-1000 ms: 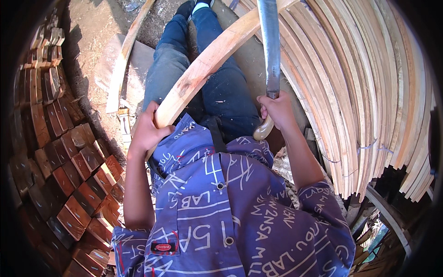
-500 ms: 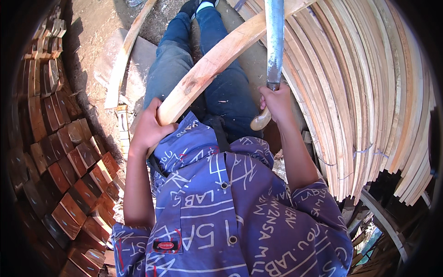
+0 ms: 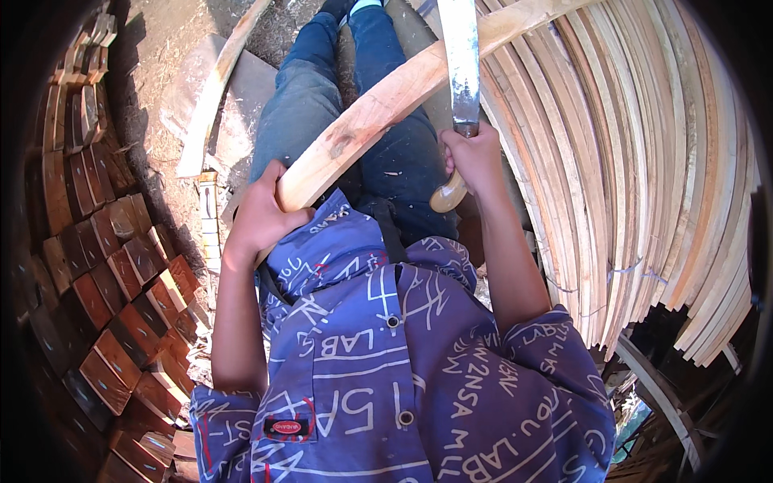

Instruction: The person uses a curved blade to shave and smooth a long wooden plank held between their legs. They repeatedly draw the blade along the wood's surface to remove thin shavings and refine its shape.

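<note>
My left hand (image 3: pixel 267 211) is closed round the near end of a long, pale, curved wooden plank (image 3: pixel 354 138). The plank slants up and away to the right across my legs, and its far end overlaps the stacked strips. My right hand (image 3: pixel 473 161) grips the curved wooden handle of a machete (image 3: pixel 464 68). Its broad metal blade points away from me and crosses in front of the plank; whether the two touch I cannot tell.
Bundled pale curved wooden strips (image 3: pixel 612 161) fill the right side. Darker reddish wood blocks (image 3: pixel 113 298) are stacked along the left. Another curved strip (image 3: pixel 217 88) lies on the dusty ground beyond my left hand. My outstretched legs (image 3: pixel 310 105) lie under the plank.
My right hand and the machete have moved left and slightly away from me. The plank has shifted a little to the right at its far end, still in my left hand.
</note>
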`<action>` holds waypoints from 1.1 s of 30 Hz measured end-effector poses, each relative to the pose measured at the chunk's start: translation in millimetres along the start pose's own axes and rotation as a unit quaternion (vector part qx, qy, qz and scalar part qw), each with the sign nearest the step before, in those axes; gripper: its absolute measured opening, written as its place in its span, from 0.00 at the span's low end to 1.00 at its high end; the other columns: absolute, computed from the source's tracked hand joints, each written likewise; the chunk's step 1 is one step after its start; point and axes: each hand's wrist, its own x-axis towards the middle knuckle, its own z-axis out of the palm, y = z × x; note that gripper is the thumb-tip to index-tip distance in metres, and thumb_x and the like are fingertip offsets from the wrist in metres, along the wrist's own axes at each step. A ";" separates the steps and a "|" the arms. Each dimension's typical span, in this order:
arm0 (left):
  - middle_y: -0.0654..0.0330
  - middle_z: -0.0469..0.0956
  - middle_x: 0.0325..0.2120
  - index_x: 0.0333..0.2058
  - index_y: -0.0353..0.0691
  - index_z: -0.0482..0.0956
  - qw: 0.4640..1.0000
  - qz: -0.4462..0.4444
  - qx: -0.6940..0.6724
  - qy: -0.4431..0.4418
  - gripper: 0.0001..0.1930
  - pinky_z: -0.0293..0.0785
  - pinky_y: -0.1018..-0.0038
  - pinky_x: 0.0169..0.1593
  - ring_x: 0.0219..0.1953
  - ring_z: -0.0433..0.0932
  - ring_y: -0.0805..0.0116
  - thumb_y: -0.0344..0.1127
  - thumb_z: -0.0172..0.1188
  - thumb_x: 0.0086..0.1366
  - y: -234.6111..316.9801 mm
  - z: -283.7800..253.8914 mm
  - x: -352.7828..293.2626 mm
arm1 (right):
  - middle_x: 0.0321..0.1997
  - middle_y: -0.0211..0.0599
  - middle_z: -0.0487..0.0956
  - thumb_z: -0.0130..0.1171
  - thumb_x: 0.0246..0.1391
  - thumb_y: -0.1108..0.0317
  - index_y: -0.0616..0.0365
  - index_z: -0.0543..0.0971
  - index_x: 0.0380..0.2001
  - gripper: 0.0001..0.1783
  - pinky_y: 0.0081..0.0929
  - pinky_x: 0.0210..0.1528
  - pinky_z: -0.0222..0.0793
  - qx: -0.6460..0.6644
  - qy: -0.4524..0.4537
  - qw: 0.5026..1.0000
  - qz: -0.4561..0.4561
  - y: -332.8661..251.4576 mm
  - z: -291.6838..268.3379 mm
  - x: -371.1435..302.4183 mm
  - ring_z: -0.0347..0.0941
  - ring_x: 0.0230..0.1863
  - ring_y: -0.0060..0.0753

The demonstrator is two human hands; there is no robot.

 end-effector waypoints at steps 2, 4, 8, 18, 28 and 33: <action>0.50 0.75 0.28 0.40 0.35 0.70 1.000 -0.013 0.005 -0.008 0.28 0.72 0.67 0.41 0.32 0.75 0.57 0.38 0.72 0.41 5.9 -2.6 0.6 | 0.16 0.29 0.73 0.61 0.51 0.74 0.61 0.74 0.26 0.06 0.24 0.16 0.65 0.019 0.023 1.000 0.004 2.1 7.0 1.5 0.69 0.14 0.22; 0.54 0.73 0.28 0.39 0.36 0.70 1.000 -0.016 0.008 -0.016 0.27 0.71 0.70 0.41 0.32 0.72 0.64 0.36 0.72 0.40 3.6 -3.9 1.6 | 0.16 0.29 0.74 0.61 0.51 0.73 0.62 0.74 0.27 0.06 0.25 0.17 0.65 -0.053 0.015 0.998 -0.026 11.0 12.2 -5.7 0.70 0.14 0.22; 0.52 0.73 0.28 0.39 0.36 0.69 1.000 -0.022 -0.007 -0.015 0.27 0.71 0.68 0.41 0.31 0.73 0.60 0.37 0.72 0.41 -0.2 -3.0 -1.0 | 0.17 0.30 0.75 0.63 0.50 0.72 0.62 0.75 0.29 0.07 0.26 0.17 0.64 -0.159 0.018 0.982 -0.101 21.8 1.4 -1.1 0.70 0.15 0.21; 0.46 0.77 0.27 0.39 0.35 0.69 0.999 -0.026 0.043 0.010 0.28 0.74 0.64 0.40 0.31 0.78 0.51 0.40 0.72 0.42 11.3 0.0 -3.5 | 0.16 0.32 0.74 0.61 0.52 0.75 0.62 0.74 0.24 0.07 0.23 0.15 0.64 0.008 0.013 1.000 0.025 7.6 -8.8 -4.3 0.68 0.13 0.21; 0.46 0.76 0.27 0.38 0.35 0.70 1.000 -0.009 -0.013 -0.003 0.26 0.73 0.65 0.40 0.30 0.77 0.55 0.38 0.72 0.42 2.5 -1.6 -0.9 | 0.20 0.41 0.79 0.66 0.47 0.71 0.67 0.81 0.35 0.12 0.33 0.28 0.71 -0.224 -0.015 0.966 -0.128 21.8 -1.7 -28.4 0.77 0.23 0.32; 0.44 0.77 0.28 0.38 0.35 0.70 1.000 -0.011 0.018 0.001 0.27 0.74 0.64 0.40 0.32 0.79 0.50 0.39 0.72 0.41 9.0 -2.6 -0.5 | 0.16 0.31 0.74 0.63 0.51 0.73 0.62 0.73 0.24 0.09 0.26 0.15 0.61 -0.027 0.018 0.999 -0.002 3.1 -9.9 -5.2 0.69 0.13 0.23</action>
